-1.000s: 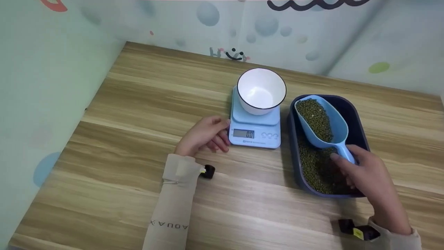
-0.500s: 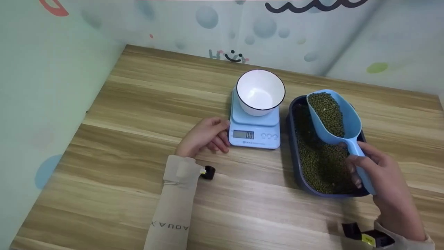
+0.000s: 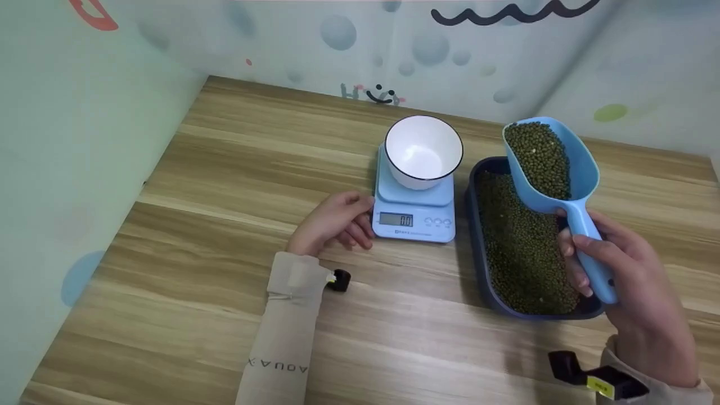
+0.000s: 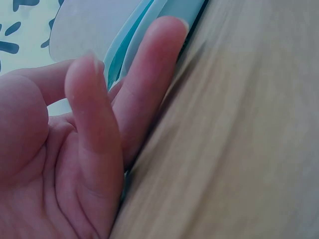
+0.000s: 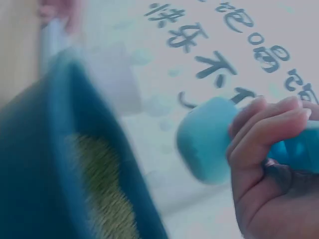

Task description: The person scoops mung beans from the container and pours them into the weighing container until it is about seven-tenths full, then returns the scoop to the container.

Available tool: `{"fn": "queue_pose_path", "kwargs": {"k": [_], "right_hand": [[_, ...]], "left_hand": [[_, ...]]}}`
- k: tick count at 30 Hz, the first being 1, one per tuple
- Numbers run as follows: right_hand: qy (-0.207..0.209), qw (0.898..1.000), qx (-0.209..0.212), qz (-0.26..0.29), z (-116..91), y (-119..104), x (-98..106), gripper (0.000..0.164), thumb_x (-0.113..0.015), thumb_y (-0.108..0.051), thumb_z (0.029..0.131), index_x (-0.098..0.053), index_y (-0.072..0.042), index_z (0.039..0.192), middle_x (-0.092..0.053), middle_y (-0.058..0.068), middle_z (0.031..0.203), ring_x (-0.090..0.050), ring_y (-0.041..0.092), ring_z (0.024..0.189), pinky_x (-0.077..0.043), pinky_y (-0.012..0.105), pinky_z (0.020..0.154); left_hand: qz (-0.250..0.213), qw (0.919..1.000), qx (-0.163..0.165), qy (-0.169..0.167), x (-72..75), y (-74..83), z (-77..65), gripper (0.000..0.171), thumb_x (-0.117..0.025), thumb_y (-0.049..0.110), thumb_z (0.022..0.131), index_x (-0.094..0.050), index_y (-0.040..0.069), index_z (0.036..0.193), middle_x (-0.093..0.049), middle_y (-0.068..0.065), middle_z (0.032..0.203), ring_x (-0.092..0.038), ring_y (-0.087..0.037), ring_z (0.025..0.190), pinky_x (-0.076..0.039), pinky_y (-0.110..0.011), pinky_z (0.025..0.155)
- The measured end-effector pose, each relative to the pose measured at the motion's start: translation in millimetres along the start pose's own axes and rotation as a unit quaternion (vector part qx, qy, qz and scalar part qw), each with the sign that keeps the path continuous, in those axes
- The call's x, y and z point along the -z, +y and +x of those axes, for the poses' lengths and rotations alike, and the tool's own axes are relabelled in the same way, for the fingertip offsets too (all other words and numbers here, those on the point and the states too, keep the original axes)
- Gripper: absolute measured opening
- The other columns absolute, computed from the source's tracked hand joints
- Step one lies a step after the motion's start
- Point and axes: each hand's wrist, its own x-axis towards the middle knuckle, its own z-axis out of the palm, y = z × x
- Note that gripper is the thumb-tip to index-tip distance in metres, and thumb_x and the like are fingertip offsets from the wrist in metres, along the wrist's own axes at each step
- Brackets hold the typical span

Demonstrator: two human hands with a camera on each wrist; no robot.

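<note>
My right hand (image 3: 635,270) grips the handle of a light blue scoop (image 3: 585,169), which is heaped with small green beans (image 3: 540,157). In the right wrist view, curled fingers (image 5: 269,124) wrap that handle. The scoop hangs over the far right part of a dark blue tub (image 3: 478,247) of beans. My left hand (image 3: 334,222) rests on the table with fingertips at the left edge of a light blue kitchen scale (image 3: 413,230); its fingers look relaxed in the left wrist view. The display reads 0.0. On the scale's platform stands a white bowl (image 3: 424,149) with a dark rim and no beans showing inside.
The wooden table (image 3: 225,225) meets a printed wall (image 3: 281,34) at the back and another on the left. The tub stands just right of the scale, with a narrow strip of table between them.
My right hand has lifted the loaded scoop up and to the right, out of the tub's beans, so more of the beans below show. My left hand, the scale and the bowl have stayed put.
</note>
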Motion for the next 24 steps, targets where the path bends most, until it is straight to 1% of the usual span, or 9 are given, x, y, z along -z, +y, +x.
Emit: {"fn": "queue_pose_path", "kwargs": {"k": [3,5,11,15,18,20,24], "right_hand": [[-0.027,0.999,0.016,0.041,10.1,-5.6,-5.6,0.034,-0.023,0.009,0.096,-0.025,0.018,0.129,-0.053,0.013,0.086,-0.047,0.016,0.052,-0.032,0.027,0.037],[-0.040,0.997,0.022,0.058,16.1,-9.5,-9.8,0.035,-0.021,0.009,0.096,-0.024,0.017,0.130,-0.053,0.014,0.087,-0.048,0.017,0.053,-0.031,0.027,0.037],[-0.073,0.992,0.039,0.092,35.0,-17.2,-27.1,0.037,-0.018,0.007,0.097,-0.022,0.017,0.132,-0.056,0.016,0.090,-0.052,0.018,0.056,-0.025,0.027,0.037],[-0.088,0.987,0.059,0.124,47.9,-19.2,-38.7,0.038,-0.017,0.007,0.096,-0.022,0.018,0.132,-0.056,0.019,0.089,-0.053,0.020,0.055,-0.026,0.027,0.036],[-0.086,0.984,0.081,0.132,52.8,-21.8,-44.6,0.039,-0.017,0.010,0.095,-0.022,0.019,0.133,-0.056,0.020,0.087,-0.052,0.021,0.053,-0.031,0.026,0.036],[-0.070,0.985,0.096,0.124,54.9,-24.4,-47.6,0.039,-0.019,0.011,0.095,-0.024,0.019,0.133,-0.056,0.020,0.085,-0.052,0.022,0.052,-0.033,0.026,0.036],[-0.020,0.989,0.115,0.086,57.5,-29.2,-52.2,0.038,-0.026,0.010,0.094,-0.029,0.017,0.132,-0.055,0.018,0.078,-0.050,0.022,0.049,-0.036,0.026,0.035]], "left_hand": [[-0.003,1.0000,-0.001,0.006,0.5,-0.4,-0.2,0.035,-0.044,0.039,0.096,-0.055,0.007,0.102,-0.067,-0.016,0.085,-0.068,-0.028,0.068,-0.049,-0.027,0.046],[-0.006,0.9999,-0.002,0.009,0.0,-0.6,0.2,0.034,-0.044,0.039,0.096,-0.056,0.007,0.102,-0.067,-0.016,0.084,-0.068,-0.027,0.067,-0.049,-0.027,0.045],[-0.021,0.9997,-0.003,0.016,-4.4,-1.2,2.3,0.034,-0.046,0.038,0.096,-0.056,0.006,0.102,-0.067,-0.016,0.082,-0.068,-0.027,0.065,-0.048,-0.027,0.044],[-0.032,0.9995,-0.004,0.007,-11.0,-1.7,5.0,0.035,-0.046,0.039,0.096,-0.054,0.006,0.103,-0.067,-0.017,0.084,-0.068,-0.027,0.065,-0.048,-0.026,0.044],[-0.032,0.9995,-0.008,-0.003,-16.1,-1.7,8.8,0.034,-0.045,0.039,0.096,-0.054,0.006,0.103,-0.067,-0.017,0.084,-0.068,-0.027,0.064,-0.048,-0.026,0.044],[-0.030,0.9995,-0.011,-0.005,-18.8,-2.0,11.2,0.033,-0.045,0.037,0.096,-0.055,0.007,0.103,-0.067,-0.017,0.083,-0.068,-0.027,0.063,-0.048,-0.026,0.043],[-0.026,0.9995,-0.013,-0.009,-21.8,-3.6,14.9,0.032,-0.046,0.037,0.096,-0.056,0.007,0.101,-0.066,-0.017,0.082,-0.067,-0.027,0.063,-0.047,-0.026,0.043]]}}
